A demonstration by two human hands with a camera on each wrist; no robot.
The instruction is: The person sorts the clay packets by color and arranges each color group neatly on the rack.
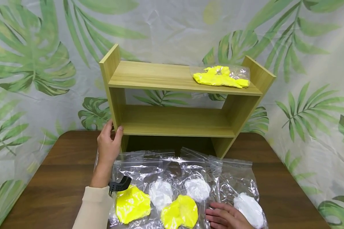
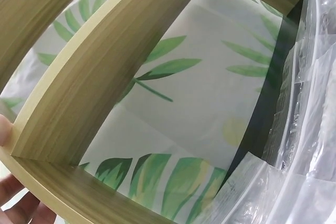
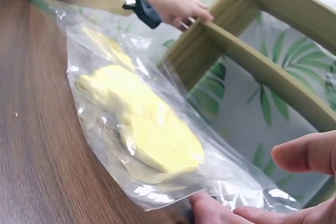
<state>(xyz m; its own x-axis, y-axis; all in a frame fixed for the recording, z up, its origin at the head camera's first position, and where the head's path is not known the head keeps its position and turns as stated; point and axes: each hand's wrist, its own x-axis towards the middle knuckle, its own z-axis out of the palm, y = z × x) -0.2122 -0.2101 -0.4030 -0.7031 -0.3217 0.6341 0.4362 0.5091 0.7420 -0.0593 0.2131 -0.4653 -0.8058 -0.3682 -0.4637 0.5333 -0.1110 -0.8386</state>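
Observation:
A small two-tier wooden shelf [image 1: 172, 132] stands on the table. My left hand [image 1: 109, 143] grips the shelf's left side panel, its thumb at the front and the fingers around the outer side. In front of the shelf lie several clear zip bags, with yellow clumps [image 1: 133, 203] and white clumps [image 1: 197, 190] of soft-looking material inside. My right hand [image 1: 227, 216] is at the bags' right side, beside a bag with a white clump [image 1: 248, 210]. In the right wrist view its thumb [image 3: 304, 154] stands apart from the fingers, which touch a bag's edge.
Another clear bag with yellow material [image 1: 220, 78] lies on the shelf's top board, at the right. The dark wooden table [image 1: 60, 168] extends on both sides. Behind it hangs a leaf-patterned cloth [image 1: 172, 28].

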